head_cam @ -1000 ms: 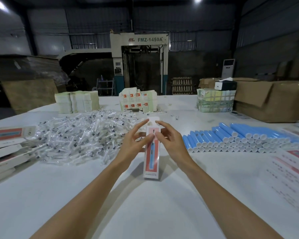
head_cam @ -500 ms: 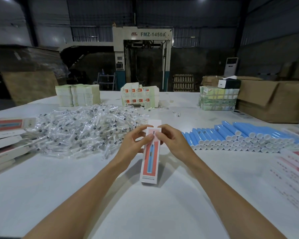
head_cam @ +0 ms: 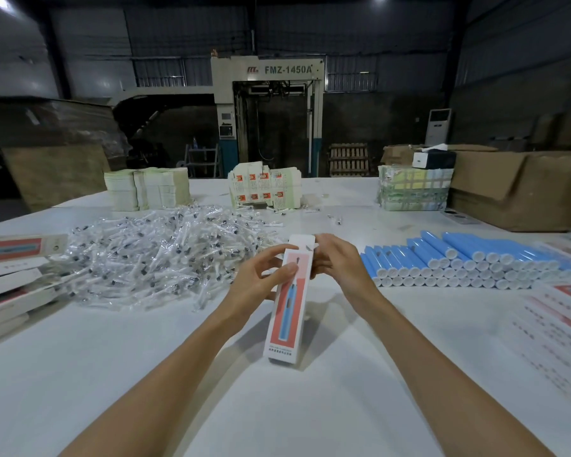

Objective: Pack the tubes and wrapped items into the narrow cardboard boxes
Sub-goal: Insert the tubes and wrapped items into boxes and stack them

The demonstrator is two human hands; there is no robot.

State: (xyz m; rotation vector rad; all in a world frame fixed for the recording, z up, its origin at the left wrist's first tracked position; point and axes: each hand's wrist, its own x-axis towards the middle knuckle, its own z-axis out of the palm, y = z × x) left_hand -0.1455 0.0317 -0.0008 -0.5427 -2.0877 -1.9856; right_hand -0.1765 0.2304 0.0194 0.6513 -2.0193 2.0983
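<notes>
At the middle of the white table (head_cam: pixel 277 410), a narrow box (head_cam: pixel 288 319) w/ a red front & a blue tube printed on it is held lengthwise, far end up in both hands, near end low toward the surface; can't tell if it touches. Its white top flap (head_cam: pixel 302 243) stands open. Left hand (head_cam: pixel 256 285) grips the box's upper part from the left side, thumb pressed on the front face, fingers curled behind. Right hand (head_cam: pixel 340 270) holds the top right edge just below the flap, fingers bent round it. Toward the left edge lies a big loose pile of clear-wrapped items (head_cam: pixel 159 258), reaching almost to the left hand. Toward the right edge, blue tubes (head_cam: pixel 459 260) w/ white caps are stacked in neat rows, caps facing the near edge. At the left edge sits a stack of flat printed boxes (head_cam: pixel 10 285); at the right edge, printed sheets (head_cam: pixel 557 328). Along the far edge: pale bundles of flat card (head_cam: pixel 145 189), a bundle w/ red prints (head_cam: pixel 264 188), a taped greenish bundle (head_cam: pixel 412 189), & at the far right corner a brown carton (head_cam: pixel 521 189). Behind the table stands a machine marked FMZ-1450A (head_cam: pixel 267 110).
</notes>
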